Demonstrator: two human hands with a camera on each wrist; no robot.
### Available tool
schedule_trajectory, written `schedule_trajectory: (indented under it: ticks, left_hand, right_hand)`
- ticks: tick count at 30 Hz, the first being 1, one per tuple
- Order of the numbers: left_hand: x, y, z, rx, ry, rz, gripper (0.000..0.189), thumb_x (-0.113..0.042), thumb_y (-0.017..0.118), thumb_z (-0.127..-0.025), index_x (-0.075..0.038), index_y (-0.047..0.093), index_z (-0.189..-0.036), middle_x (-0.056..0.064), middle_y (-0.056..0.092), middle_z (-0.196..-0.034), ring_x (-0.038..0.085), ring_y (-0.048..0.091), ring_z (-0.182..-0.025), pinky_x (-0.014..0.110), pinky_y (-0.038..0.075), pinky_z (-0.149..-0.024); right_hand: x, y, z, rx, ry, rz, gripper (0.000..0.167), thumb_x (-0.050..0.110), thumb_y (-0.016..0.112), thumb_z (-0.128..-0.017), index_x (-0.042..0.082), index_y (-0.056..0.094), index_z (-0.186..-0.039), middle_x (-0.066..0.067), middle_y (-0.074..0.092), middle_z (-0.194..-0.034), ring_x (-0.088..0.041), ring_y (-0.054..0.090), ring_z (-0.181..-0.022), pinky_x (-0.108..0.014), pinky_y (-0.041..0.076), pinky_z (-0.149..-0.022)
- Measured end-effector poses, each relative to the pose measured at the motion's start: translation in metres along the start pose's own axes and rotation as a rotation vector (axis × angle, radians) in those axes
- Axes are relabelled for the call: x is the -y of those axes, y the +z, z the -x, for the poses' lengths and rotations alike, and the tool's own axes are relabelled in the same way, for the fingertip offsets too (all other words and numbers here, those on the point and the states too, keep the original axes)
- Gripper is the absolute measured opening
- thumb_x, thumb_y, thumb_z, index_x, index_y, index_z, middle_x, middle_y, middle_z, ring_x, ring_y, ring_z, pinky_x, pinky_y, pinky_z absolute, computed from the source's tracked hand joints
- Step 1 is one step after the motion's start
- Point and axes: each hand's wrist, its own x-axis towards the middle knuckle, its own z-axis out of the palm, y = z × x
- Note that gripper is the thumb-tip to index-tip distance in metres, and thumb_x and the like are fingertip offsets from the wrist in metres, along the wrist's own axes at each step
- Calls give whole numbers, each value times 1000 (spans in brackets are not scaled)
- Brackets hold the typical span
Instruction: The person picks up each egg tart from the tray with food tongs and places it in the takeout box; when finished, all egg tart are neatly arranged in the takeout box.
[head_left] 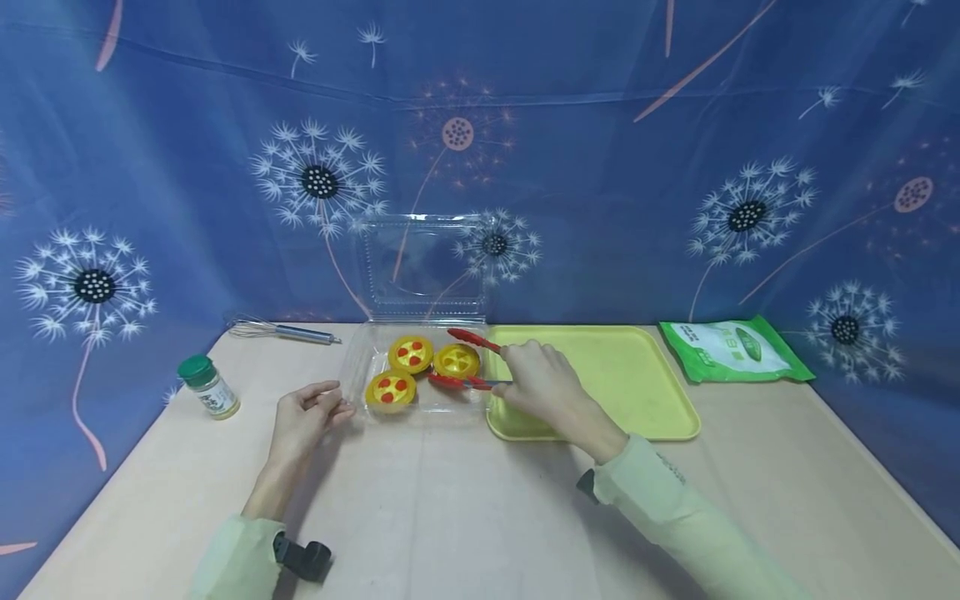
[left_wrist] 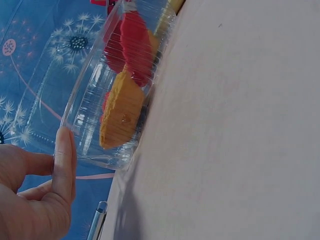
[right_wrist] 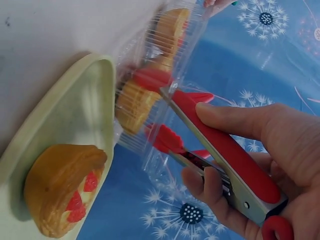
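My right hand (head_left: 546,390) grips a pair of tongs (right_wrist: 227,152) with red scalloped tips. The spread tips stand on either side of the rightmost egg tart (head_left: 457,361) inside a clear plastic clamshell box (head_left: 427,415). Two more egg tarts with red toppings, one at the back (head_left: 410,355) and one in front (head_left: 391,390), sit in the same box. By the box's left side is my left hand (head_left: 306,417), its extended fingertips at the rim. Another tart (right_wrist: 65,190) lies on the yellow tray (head_left: 652,392); my right hand hides it in the head view.
The box's lid (head_left: 427,267) stands upright at the back. A whisk (head_left: 288,332) and a green-capped jar (head_left: 210,387) are at the left. A green and white packet (head_left: 735,350) lies beyond the tray, against the blue curtain (head_left: 585,208).
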Motion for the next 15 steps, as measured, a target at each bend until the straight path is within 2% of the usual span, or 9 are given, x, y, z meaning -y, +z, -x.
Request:
schedule_trajectory:
  ticks: [5,8,11,15]
  left_hand:
    - [0,0,0,2,6,-5,42,-1,47,-100,18,40,-137,-1,64,-79,-1,66,-69,17,62,-75]
    - [1,0,0,6,6,1,42,-1,47,-100,18,39,-137,-1,64,-79,0,66,-69,17,62,-75]
    - [1,0,0,7,5,7,42,-1,47,-100,18,39,-137,0,65,-80,0,66,-69,17,62,-76]
    - [2,-1,-1,5,6,8,42,0,46,-100,18,39,-137,1,65,-80,0,66,-70,17,62,-75]
  right_hand:
    - [-4,2,3,-60,-68,91,27,20,83,-76,5,66,-90,-1,56,-65,-15,47,-53,-24,41,-41]
    - [-7,3,5,-103,-105,139,33,22,84,-75,3,66,-96,-3,61,-73,-18,54,-56,-28,49,-44]
    - [-10,2,7,-122,-113,126,42,23,85,-74,2,67,-105,-3,63,-74,-17,54,-55,-28,50,-45]
    - [-16,-1,13,-96,-63,14,59,25,86,-74,1,64,-123,-3,62,-66,-14,46,-49,-24,43,-43]
